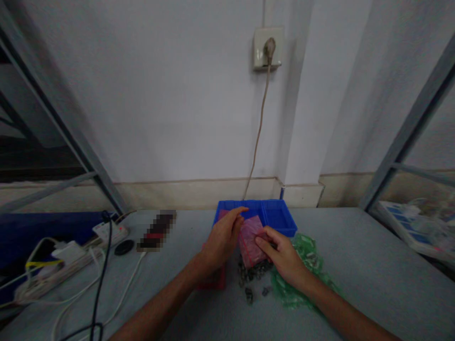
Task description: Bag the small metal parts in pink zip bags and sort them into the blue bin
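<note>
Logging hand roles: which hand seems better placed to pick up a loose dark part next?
Probably the left hand: it looks open, near the loose dark parts, whereas the right hand holds the pink plastic bag.

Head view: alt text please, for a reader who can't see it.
The right hand holds a pink bag above small loose parts on a grey table; the left hand is close by the bag's left edge. A blue tray sits behind, green plastic by the right forearm.

dim, pale wall (185,104) behind grey table (355,246), flanked by seemingly metal posts (403,137).
</note>
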A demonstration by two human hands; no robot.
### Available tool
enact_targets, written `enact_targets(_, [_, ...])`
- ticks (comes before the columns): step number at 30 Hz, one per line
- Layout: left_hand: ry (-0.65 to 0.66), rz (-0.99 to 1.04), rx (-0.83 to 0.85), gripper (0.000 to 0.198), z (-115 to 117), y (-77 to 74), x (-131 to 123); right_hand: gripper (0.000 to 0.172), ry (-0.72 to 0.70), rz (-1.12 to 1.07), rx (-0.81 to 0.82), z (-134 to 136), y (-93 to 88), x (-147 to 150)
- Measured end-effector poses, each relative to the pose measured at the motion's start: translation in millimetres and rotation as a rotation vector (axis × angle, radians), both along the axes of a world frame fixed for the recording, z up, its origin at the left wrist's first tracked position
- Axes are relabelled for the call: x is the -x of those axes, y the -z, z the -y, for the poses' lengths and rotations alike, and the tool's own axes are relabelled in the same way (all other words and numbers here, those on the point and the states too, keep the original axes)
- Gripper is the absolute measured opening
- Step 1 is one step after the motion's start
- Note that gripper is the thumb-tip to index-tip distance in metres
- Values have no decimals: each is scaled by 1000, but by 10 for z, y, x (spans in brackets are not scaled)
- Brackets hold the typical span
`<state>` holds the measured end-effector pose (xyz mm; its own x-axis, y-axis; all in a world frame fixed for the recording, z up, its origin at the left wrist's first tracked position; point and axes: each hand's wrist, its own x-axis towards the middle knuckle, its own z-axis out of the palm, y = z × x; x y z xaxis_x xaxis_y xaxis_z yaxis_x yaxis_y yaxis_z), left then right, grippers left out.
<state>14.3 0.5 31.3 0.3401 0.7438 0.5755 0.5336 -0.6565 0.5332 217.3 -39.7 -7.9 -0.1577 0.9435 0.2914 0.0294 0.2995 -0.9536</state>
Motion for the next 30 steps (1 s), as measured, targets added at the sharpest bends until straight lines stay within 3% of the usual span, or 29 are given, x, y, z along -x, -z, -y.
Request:
enact_targets(3, [-8, -163, -331, 46, -4, 184, 127, 37, 35, -49, 31, -43, 6, -18])
enact_targets(7, [81, -332, -477, 52, 85, 269, 208, 37, 19, -137, 91, -65, 52, -28])
enact_targets(10, [96, -224, -398, 37, 134, 266, 158, 39, 21, -187, 118, -68, 71, -29])
enact_targets(14, [66, 52, -96, 12, 155, 257, 55, 47, 85, -196, 144, -55, 26, -22])
enact_targets(18, [55, 244, 219, 28, 169, 292, -10, 56, 90, -213, 118, -29, -18, -7])
enact_targets(22, [119, 356, 396, 37, 170, 335, -41, 49, 143, -152, 100, -34, -11, 0])
enact_targets(25, [151, 357, 356, 36, 170, 322, -41, 50, 198, -148, 76, -59, 3, -9])
enact_targets(30, [165, 192, 71, 30, 218, 234, 32, 47, 177, -161, 146, -69, -5, -30])
